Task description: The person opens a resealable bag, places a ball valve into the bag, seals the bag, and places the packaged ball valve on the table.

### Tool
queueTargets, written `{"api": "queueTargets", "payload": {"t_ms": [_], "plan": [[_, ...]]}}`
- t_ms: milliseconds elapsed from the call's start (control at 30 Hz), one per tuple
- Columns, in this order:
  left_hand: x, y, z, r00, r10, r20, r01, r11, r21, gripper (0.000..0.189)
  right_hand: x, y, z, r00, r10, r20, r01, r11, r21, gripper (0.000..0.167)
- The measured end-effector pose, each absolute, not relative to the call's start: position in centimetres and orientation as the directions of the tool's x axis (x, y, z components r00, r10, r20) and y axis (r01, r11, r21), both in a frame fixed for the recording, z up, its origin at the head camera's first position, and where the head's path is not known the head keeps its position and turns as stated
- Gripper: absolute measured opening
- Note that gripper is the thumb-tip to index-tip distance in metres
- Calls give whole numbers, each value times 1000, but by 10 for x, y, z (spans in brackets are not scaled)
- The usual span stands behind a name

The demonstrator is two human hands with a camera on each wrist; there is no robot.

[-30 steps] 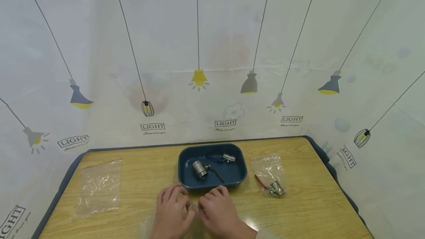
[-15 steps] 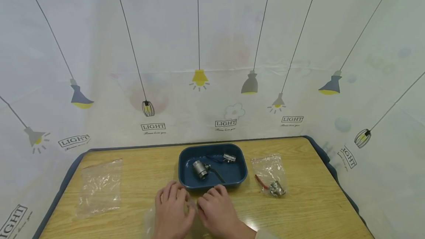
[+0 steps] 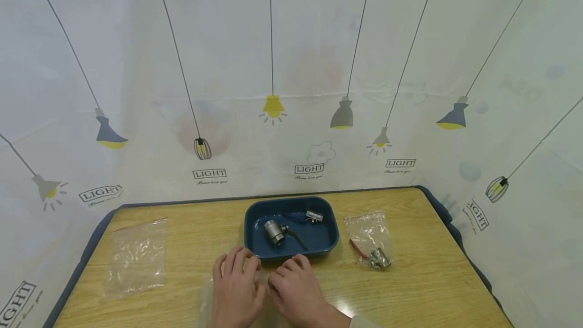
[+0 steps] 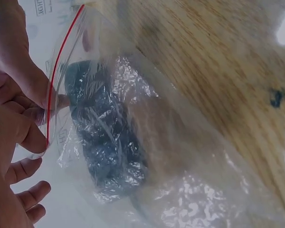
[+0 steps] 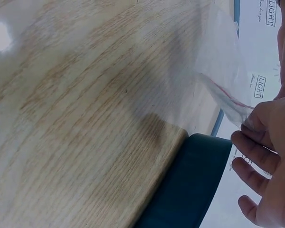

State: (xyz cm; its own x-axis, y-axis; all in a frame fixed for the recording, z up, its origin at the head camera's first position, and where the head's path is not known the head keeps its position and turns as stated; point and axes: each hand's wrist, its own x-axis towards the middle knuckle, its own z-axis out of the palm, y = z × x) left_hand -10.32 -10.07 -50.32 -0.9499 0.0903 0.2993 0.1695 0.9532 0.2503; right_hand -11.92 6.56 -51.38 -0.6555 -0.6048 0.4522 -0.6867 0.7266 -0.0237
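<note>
My left hand (image 3: 237, 287) and right hand (image 3: 298, 287) are close together in front of the blue tray (image 3: 291, 256). Between them they hold a clear zip bag (image 4: 190, 137) by its red-lined mouth. In the left wrist view, the left thumb and forefinger pinch the seal at the lower end, while the right hand grips it higher up. The tray shows through the bag's film. The right wrist view has the right thumb and forefinger pinching the bag's edge, with the other fingers loosely bent. In the head view, my hands partly cover the bag.
The tray holds a large metal valve (image 3: 274, 233) with a dark lever and a smaller valve (image 3: 314, 216) with a blue handle. Right of it lies a zip bag (image 3: 371, 232) containing a red-handled metal valve (image 3: 379, 259). A flat clear bag (image 3: 136, 257) lies at left.
Both hands keep hold of the bag and have shifted only slightly. The bag's visible left edge has moved a little to the right. The tray and other bags stay put.
</note>
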Motion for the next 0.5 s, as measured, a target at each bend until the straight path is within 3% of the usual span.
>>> {"api": "queueTargets", "payload": {"t_ms": [267, 500], "plan": [[-102, -102, -503, -907, 97, 409, 203, 953, 224, 6, -121, 67, -515, -701, -562, 438, -650, 757, -69, 7], [-103, -105, -503, -893, 104, 439, 218, 951, 219, 14, -123, 68, -514, -725, -527, 443, -623, 777, -94, 12]]}}
